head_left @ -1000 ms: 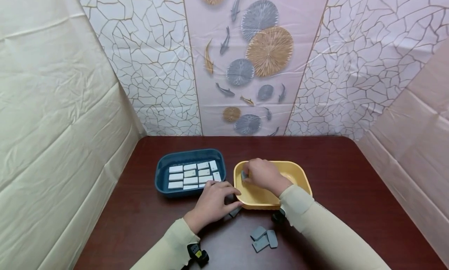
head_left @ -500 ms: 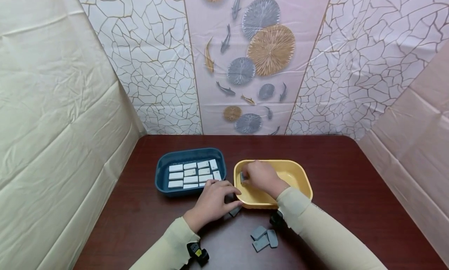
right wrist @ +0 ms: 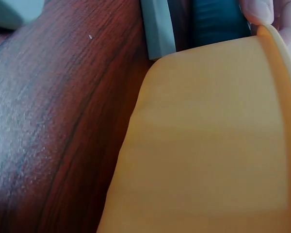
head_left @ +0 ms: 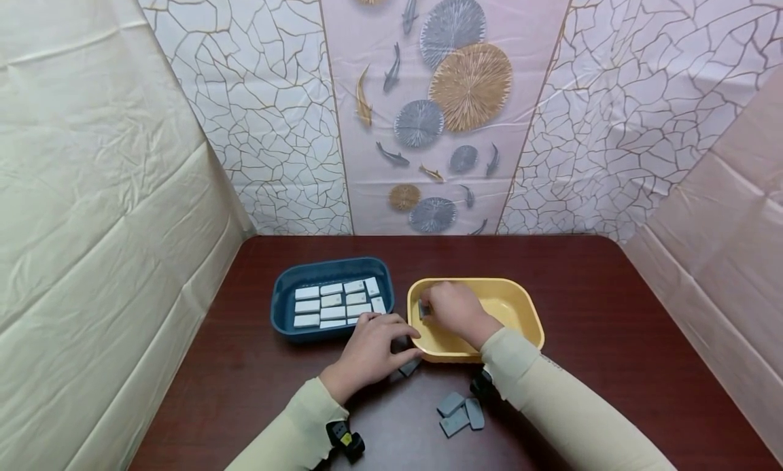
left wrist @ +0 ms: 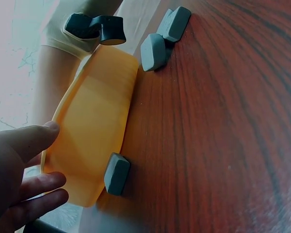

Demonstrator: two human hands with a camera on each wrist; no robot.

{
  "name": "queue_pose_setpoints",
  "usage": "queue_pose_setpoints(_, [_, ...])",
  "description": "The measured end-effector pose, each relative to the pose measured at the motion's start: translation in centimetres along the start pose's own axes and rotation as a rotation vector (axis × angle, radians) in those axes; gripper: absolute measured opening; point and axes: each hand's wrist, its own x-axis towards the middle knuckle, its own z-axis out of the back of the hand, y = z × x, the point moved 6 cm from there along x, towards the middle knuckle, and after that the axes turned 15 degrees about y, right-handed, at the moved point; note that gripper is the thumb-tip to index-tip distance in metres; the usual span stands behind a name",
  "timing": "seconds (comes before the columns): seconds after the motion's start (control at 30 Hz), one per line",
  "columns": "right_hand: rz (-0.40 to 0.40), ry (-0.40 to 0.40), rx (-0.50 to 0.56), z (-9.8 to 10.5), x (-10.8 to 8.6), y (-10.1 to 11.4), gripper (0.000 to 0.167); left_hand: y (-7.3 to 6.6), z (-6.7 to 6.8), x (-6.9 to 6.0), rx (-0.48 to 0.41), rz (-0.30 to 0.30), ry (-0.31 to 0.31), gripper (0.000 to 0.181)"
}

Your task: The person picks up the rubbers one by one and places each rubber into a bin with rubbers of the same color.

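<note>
My right hand [head_left: 454, 309] reaches into the yellow bin [head_left: 514, 301], its fingers curled around a small grey tile [head_left: 424, 310] near the bin's left wall. Its fingertips are hidden from above, and the bin wall fills much of the right wrist view. Relaxed and spread, my left hand [head_left: 370, 352] touches the bin's front-left corner with thumb and fingertips. Another grey tile [left wrist: 117, 174] stands against the outside of the bin, just below the left hand. Several grey tiles [head_left: 454, 423] lie loosely grouped on the table in front of the bin.
To the left, a dark blue bin [head_left: 278, 301] holds white tiles [head_left: 332, 301] laid in rows. Both bins stand on a dark red wooden table [head_left: 587, 362]. Patterned cloth [head_left: 428, 117] hangs behind and at the sides.
The tile by the right fingers has shifted slightly lower along the bin's left wall. The right hand moved only a little, and the left hand stayed at the bin's corner.
</note>
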Motion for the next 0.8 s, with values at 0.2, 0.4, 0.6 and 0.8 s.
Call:
queue_pose_setpoints(0.2, [0.019,0.001,-0.052,0.1,-0.7,0.1,0.019,0.0,0.0,-0.1,-0.017,0.012,0.011,0.029])
queue_pose_setpoints(0.4, [0.033,-0.046,-0.017,0.8,-2.2,0.2,0.024,0.0,-0.2,-0.1,-0.020,0.008,0.024,0.030])
queue_pose_setpoints(0.6, [0.064,-0.165,0.011,2.6,-5.3,1.2,0.023,0.0,-0.2,0.2,0.000,0.004,0.012,0.031])
queue_pose_setpoints(0.8, [0.123,-0.301,0.040,3.7,-9.3,3.4,0.010,0.0,-0.1,0.2,0.037,0.005,-0.008,0.030])
